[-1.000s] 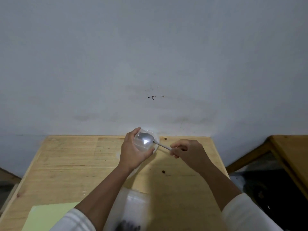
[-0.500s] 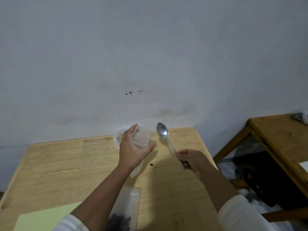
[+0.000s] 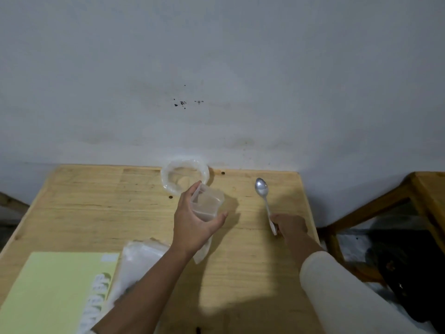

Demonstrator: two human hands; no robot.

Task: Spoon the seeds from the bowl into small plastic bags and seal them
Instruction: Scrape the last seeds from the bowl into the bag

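From the head camera we take the wooden table (image 3: pixel 240 273) as our landmark. Above its middle our left hand (image 3: pixel 192 227) grips a small plastic bag (image 3: pixel 207 202), fingers and thumb curled round it so the mouth gapes upward. Toward the table's right edge our right hand (image 3: pixel 290 225) pinches the handle of the spoon (image 3: pixel 262 189), whose bowl looks empty and points to the far edge. The two hands are well apart.

At the far edge, against the wall, lies a curled clear plastic piece (image 3: pixel 184 175). At the near edge, under our left forearm, a clear plastic container (image 3: pixel 137 263) shows a dark patch — probably the seeds, though we cannot tell for sure. A pale green sheet (image 3: pixel 55 290) covers the near left corner.

The risks, as we judge them: the thin bag may fold shut if our grip slackens, and a loaded spoon must cross open table — any tilt scatters seeds, and a few dark specks (image 3: pixel 170 196) already dot the wood.
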